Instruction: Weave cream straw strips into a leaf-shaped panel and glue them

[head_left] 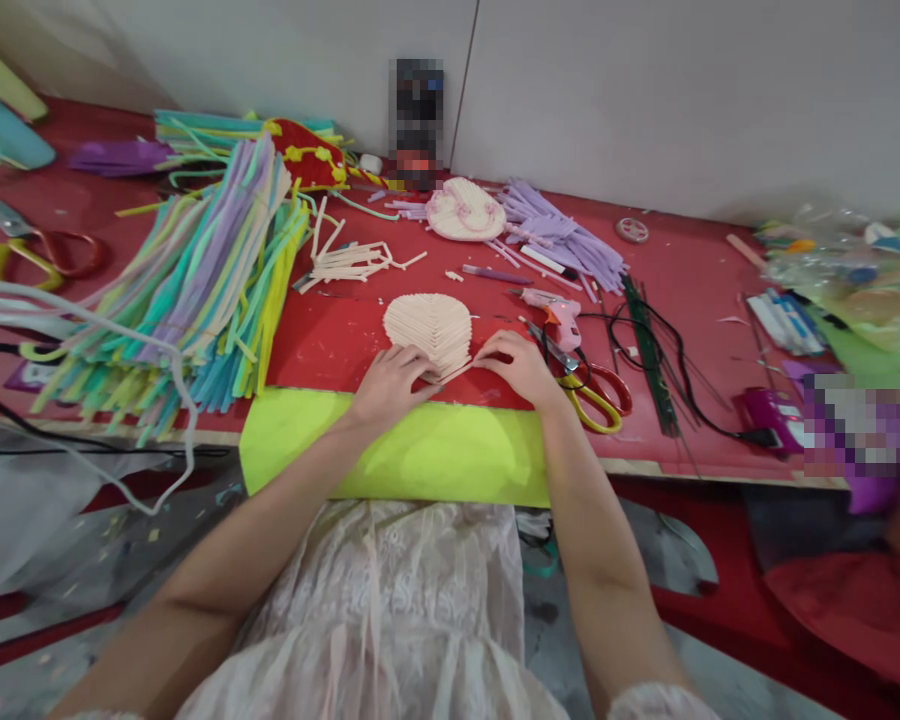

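Note:
A cream leaf-shaped piece (435, 325) made of pipe cleaners in slanting rows lies on the red tabletop in front of me. My left hand (399, 380) holds its lower left edge, the fingers lying on it and the thumb near its bottom tip. At the lower right, my right hand (516, 362) pinches the end of a cream pipe cleaner (456, 374) that runs along the piece's edge. Bent cream pipe cleaners (352, 260) lie behind to the left. A pink glue gun (555, 308) and scissors (596, 395) with yellow and red handles sit just beyond my right hand.
A big bundle of coloured pipe cleaners (195, 280) fills the left, beside another pair of scissors (30, 245). Behind stand a cream and pink round piece (465, 210) and purple pipe cleaners (562, 235). Yellow-green sheet (420, 450) covers the front edge; black cable (675, 360) trails right.

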The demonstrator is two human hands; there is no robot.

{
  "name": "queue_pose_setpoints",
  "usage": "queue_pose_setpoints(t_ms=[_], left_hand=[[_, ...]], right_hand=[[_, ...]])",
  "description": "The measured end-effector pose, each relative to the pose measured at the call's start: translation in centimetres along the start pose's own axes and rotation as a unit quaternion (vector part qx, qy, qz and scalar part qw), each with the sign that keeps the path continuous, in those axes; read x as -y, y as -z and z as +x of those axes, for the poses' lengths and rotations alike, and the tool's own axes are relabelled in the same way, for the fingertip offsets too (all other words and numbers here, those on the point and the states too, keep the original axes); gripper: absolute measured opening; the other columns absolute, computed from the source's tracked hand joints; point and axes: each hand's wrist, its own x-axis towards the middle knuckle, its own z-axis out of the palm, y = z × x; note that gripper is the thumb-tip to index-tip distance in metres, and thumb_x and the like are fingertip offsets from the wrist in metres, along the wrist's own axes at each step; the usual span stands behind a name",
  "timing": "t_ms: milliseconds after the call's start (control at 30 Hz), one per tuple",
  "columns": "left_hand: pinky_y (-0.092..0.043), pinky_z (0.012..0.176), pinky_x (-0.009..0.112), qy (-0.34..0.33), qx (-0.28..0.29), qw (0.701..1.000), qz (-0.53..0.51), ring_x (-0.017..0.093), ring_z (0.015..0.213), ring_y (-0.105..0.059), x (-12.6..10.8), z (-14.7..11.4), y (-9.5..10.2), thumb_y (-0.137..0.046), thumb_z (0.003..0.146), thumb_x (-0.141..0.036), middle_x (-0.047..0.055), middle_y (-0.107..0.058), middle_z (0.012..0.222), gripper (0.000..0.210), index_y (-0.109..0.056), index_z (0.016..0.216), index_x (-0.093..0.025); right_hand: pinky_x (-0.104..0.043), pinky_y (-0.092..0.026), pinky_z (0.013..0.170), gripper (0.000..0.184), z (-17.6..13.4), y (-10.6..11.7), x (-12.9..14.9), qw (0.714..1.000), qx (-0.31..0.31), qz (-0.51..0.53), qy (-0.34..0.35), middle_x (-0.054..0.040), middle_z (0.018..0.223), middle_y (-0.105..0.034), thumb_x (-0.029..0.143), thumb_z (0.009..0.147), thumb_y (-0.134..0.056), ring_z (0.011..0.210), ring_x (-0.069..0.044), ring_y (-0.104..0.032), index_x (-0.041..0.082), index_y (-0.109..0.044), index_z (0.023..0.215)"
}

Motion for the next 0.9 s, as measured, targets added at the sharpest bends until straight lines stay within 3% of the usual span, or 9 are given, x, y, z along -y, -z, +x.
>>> queue_pose_setpoints(t_ms=[900], left_hand=[[-0.044, 0.086, 0.037, 0.033, -0.010, 0.999, -0.035, 0.021, 0.094, -0.056, 0.04, 0.33, -0.21, -0.065, 0.083, -0.027, 0.002, -0.066, 0.098, 0.009, -0.069, 0.091, -0.023]], right_hand=[[-0.037, -0.047, 0.086, 0.010, -0.03, -0.56, -0.54, 0.999, -0.025, -0.035, 0.007, -0.0021, 0.087, -0.064, 0.033, 0.085, -0.066, 0.087, -0.019, -0.059, 0.024, -0.070, 0.083]])
